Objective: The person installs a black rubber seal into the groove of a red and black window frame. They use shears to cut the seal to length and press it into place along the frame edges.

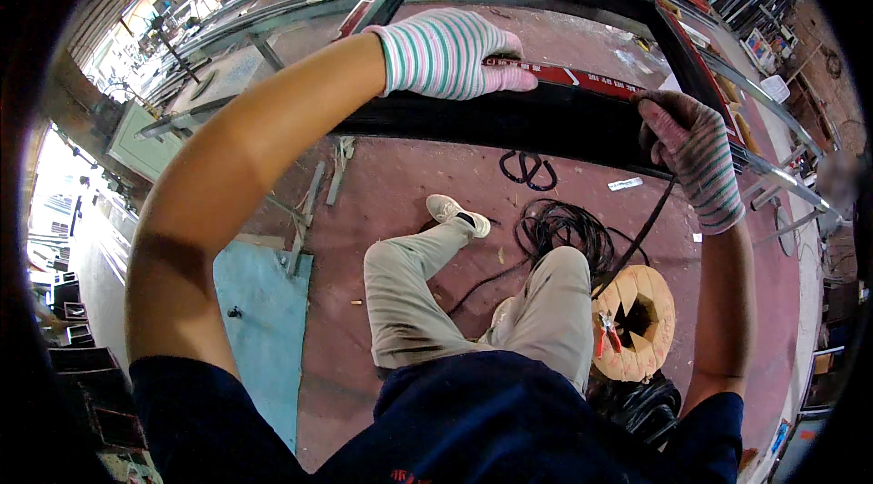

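A dark rectangular metal frame [509, 115] with red film along its edges lies raised in front of me. My left hand [450, 56], in a pink, green and white striped glove, is closed over the red-filmed near bar, thumb on the near side. At the bar's right end my right hand [689, 156], in a soiled glove of the same kind, is closed with fingers curled. A black rubber strip [647, 220] runs from it down toward my knee. The fingers hide how the strip meets the frame.
Below lies a coil of black strip [564, 229] on the reddish floor. Red-handled pliers [607, 334] rest on a round cardboard spool [650, 302] by my right knee. A blue sheet [259, 338] lies at left. Metal bars [791, 184] stick out at right.
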`<state>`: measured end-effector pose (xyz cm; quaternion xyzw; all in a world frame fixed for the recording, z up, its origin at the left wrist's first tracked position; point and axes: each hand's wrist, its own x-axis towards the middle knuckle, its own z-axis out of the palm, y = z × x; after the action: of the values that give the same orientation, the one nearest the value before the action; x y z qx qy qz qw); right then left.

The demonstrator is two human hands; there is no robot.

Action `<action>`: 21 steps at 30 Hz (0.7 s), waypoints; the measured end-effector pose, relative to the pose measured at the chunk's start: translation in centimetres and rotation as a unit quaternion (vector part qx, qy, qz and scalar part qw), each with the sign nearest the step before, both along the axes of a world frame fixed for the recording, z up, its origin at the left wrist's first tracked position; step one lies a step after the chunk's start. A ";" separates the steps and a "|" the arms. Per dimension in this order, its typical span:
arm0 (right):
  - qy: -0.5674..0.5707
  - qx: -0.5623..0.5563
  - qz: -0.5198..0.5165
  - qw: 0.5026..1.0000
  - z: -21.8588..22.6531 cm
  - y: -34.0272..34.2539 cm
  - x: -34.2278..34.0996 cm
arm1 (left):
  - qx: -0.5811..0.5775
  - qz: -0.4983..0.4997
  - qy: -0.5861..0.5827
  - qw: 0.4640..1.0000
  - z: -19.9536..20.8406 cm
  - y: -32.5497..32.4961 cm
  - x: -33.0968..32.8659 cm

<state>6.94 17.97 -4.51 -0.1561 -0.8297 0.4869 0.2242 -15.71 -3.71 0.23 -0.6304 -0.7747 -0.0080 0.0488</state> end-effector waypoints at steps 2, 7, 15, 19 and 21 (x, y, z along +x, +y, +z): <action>-0.001 0.003 -0.004 1.000 0.1 0.0 0.1 | 0.018 -0.013 -0.014 1.000 -0.2 0.3 0.1; -0.011 -0.013 0.016 1.000 0.8 -0.4 0.2 | 0.020 -0.030 -0.010 0.999 -0.6 -0.1 -1.1; -0.034 -0.022 0.013 0.999 0.6 0.7 6.3 | -0.032 -0.001 -0.074 0.997 0.6 -4.8 -5.5; -0.015 -0.032 -0.055 0.998 0.0 1.5 8.5 | 0.014 -0.014 -0.074 0.997 0.1 -6.5 -6.5; 0.008 -0.044 -0.066 0.997 -0.1 1.5 8.5 | 0.004 -0.003 -0.072 0.997 0.1 -5.8 -5.6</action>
<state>15.39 19.46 -4.65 -0.2169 -0.7933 0.5084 0.2553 -21.35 -9.56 0.29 -0.6304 -0.7743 -0.0561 -0.0048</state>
